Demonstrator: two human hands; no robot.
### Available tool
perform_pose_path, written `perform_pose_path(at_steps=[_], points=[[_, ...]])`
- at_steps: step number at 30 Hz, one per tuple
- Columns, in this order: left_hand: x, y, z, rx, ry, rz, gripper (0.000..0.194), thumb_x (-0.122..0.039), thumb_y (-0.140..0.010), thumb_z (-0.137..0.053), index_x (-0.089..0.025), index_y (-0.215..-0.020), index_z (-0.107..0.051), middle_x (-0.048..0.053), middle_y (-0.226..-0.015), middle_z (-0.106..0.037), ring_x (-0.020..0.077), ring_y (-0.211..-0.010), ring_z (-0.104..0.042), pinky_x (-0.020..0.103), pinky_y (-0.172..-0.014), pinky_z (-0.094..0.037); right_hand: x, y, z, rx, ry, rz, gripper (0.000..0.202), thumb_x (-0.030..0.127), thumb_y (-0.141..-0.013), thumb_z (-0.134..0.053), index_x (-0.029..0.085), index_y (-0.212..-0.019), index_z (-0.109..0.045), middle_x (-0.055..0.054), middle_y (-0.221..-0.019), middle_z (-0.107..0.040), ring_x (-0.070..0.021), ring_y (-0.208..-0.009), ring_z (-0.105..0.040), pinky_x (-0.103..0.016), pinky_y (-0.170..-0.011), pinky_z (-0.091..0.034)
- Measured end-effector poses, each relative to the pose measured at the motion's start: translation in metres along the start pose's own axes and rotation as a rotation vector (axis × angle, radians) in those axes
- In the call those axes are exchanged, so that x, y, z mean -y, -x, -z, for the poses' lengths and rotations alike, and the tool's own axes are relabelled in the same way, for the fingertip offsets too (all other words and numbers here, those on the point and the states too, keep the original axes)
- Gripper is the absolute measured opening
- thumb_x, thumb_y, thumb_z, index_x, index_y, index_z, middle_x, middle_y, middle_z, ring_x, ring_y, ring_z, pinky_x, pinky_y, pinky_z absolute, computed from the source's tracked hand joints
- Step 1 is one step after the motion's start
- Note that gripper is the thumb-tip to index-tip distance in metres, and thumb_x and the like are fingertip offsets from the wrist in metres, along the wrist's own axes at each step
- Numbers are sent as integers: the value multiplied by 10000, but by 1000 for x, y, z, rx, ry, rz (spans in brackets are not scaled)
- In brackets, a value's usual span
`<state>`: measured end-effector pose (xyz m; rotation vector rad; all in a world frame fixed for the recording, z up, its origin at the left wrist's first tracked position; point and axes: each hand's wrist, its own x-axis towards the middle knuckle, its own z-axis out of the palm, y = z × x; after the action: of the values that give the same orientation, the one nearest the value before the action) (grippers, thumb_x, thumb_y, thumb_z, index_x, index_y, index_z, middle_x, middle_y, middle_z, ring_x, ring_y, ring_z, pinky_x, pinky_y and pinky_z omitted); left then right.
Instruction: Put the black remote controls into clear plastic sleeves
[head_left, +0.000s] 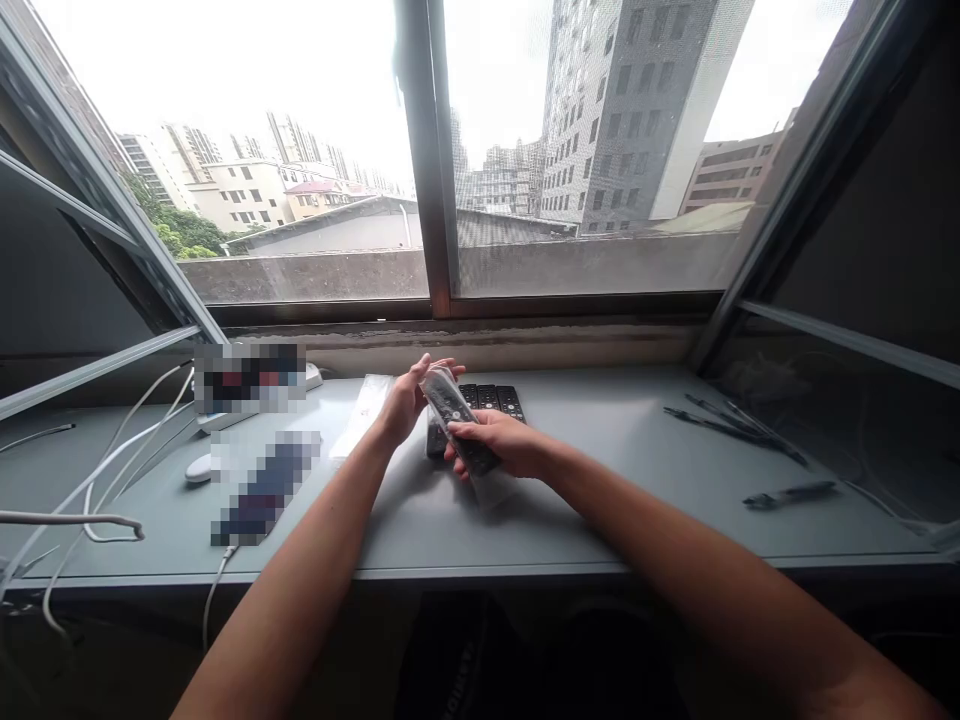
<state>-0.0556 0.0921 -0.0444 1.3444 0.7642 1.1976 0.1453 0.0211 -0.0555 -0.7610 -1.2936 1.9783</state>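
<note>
A black remote control (476,455) is inside a clear plastic bag (496,492), tilted in front of me above the desk. My right hand (506,442) is closed around its lower half, thumb on the button side. At the upper end my left hand (405,402) holds the top of the bag, its fingers partly hidden behind the plastic. Several more black remote controls (511,402) lie side by side on the desk just behind, partly covered by my hands and the bag.
Flat white plastic bags (364,415) lie left of my left hand on the grey desk (600,500). Further left are a power strip (311,377), white cables (112,470) and a blurred-out item (266,490). Black pens (787,494) lie at right. A window stands behind.
</note>
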Motion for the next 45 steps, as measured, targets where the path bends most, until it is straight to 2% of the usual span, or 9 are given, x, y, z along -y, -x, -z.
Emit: perform_pose_path(at_steps=[3,7,15,19,23,27,34,40,45], points=[[-2,2,1,67,-76,58,703,-737,-978,-612,-119,-1250,-805,203,-1269,-804,354,-1183,-751,430,-1015,-557,1,0,0,-24,-36,44,378,446,-959,-860,171,-1017,-608,-70,-888,-783,-185,-649,-764,-330,-616,-691],[-1,2,2,147,-89,110,646,-693,-976,-645,-109,-1163,-847,191,-1148,-828,344,-1064,-773,426,-996,-540,2,0,-1,-32,-40,49,351,430,-980,-839,162,-1018,-615,-80,-903,-788,-186,-653,-768,-331,-620,-699],[6,-5,9,70,-25,93,544,-559,-939,-705,-106,-1198,-860,171,-1184,-820,332,-1109,-724,383,-965,-509,2,1,-2,-36,-15,-9,373,426,-959,-866,162,-1029,-611,-100,-932,-797,-187,-667,-771,-327,-619,-703],[3,-3,8,48,-13,59,554,-572,-954,-706,-95,-1186,-863,179,-1171,-819,320,-1084,-719,363,-925,-507,4,2,-3,-46,-21,-24,347,402,-974,-851,164,-1061,-614,-89,-935,-795,-176,-644,-761,-313,-584,-691],[0,2,5,98,-32,86,645,-665,-993,-628,-97,-1190,-861,192,-1170,-818,321,-1021,-740,391,-936,-510,4,2,-3,-48,-35,10,345,421,-981,-845,173,-1031,-611,-77,-926,-786,-164,-640,-750,-301,-590,-686],[3,2,6,169,-74,120,557,-600,-975,-702,-97,-1146,-872,192,-1110,-827,333,-1011,-750,418,-977,-518,3,-1,-2,-81,-28,-2,298,412,-1028,-788,164,-1012,-622,-86,-914,-784,-167,-635,-753,-305,-590,-690],[6,1,7,55,-114,13,589,-671,-975,-687,-123,-1074,-882,168,-1056,-836,336,-1055,-760,417,-1021,-528,3,-2,-1,-65,-22,-10,264,388,-1051,-746,178,-1062,-586,-68,-861,-777,-164,-589,-734,-278,-522,-655],[6,4,6,117,-125,51,570,-673,-946,-730,-134,-1037,-889,185,-1061,-838,362,-1082,-772,457,-1063,-527,1,-1,-1,-56,-42,58,282,406,-1041,-751,192,-1099,-577,-52,-855,-770,-175,-591,-745,-288,-530,-654],[10,0,12,34,-138,-4,569,-690,-899,-783,-141,-1005,-893,186,-1100,-840,373,-1083,-771,493,-1087,-529,0,-1,2,-21,-14,52,328,414,-1013,-786,186,-1111,-571,-90,-934,-800,-184,-634,-770,-290,-560,-665]])
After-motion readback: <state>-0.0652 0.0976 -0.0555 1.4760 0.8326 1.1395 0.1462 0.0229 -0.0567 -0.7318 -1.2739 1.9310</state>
